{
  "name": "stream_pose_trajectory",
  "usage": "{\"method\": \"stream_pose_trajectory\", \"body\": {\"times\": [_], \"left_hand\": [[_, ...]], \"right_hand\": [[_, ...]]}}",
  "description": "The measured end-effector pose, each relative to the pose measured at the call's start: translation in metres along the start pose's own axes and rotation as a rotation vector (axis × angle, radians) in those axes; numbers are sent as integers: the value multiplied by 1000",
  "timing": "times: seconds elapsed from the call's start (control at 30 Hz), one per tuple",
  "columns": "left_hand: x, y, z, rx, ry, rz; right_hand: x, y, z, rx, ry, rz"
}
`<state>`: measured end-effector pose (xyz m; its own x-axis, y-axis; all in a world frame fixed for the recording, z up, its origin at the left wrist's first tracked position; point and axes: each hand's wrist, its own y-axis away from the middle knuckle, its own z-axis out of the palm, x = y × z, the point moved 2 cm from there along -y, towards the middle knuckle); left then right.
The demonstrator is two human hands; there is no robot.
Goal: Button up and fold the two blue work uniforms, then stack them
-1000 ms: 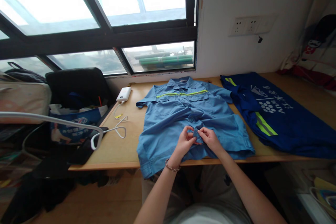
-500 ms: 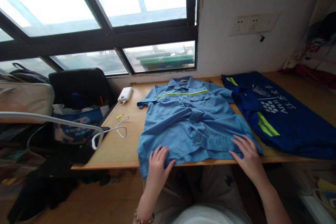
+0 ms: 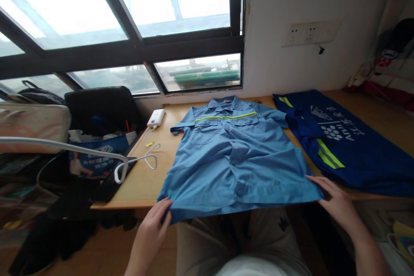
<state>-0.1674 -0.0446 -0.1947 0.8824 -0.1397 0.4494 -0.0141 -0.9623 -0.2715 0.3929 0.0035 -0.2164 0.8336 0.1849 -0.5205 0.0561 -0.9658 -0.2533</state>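
Observation:
A light blue short-sleeved work shirt lies front up on the wooden table, its collar toward the window and a yellow-green stripe across the chest. Its lower hem is stretched out and hangs a little past the table's near edge. My left hand pinches the hem's left corner between thumb and fingers. At the opposite corner, my right hand grips the hem with its thumb underneath. Some wrinkles run along the button front.
To the right lies a dark blue garment with reflective bands and white print. A white power bank with a cable sits at the table's left side. A thick white tube crosses the left foreground. Behind are a window and wall sockets.
My hands have moved apart from on top of the shirt to its two lower corners and closed on them. The hem is now pulled wider and straighter toward me.

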Motion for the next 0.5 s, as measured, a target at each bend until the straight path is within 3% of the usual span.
{"method": "stream_pose_trajectory", "body": {"times": [0.2,0.3,0.37,0.5], "left_hand": [[9,12,-22,197,231,-293],[11,18,-34,208,405,-419],[10,22,-39,141,519,-471],[6,30,-48,-75,683,-525]], "right_hand": [[-31,20,-32,190,-96,16],[-41,37,-46,235,-200,-1],[-33,48,-45,172,-277,-7],[7,68,-34,-134,-365,71]]}}
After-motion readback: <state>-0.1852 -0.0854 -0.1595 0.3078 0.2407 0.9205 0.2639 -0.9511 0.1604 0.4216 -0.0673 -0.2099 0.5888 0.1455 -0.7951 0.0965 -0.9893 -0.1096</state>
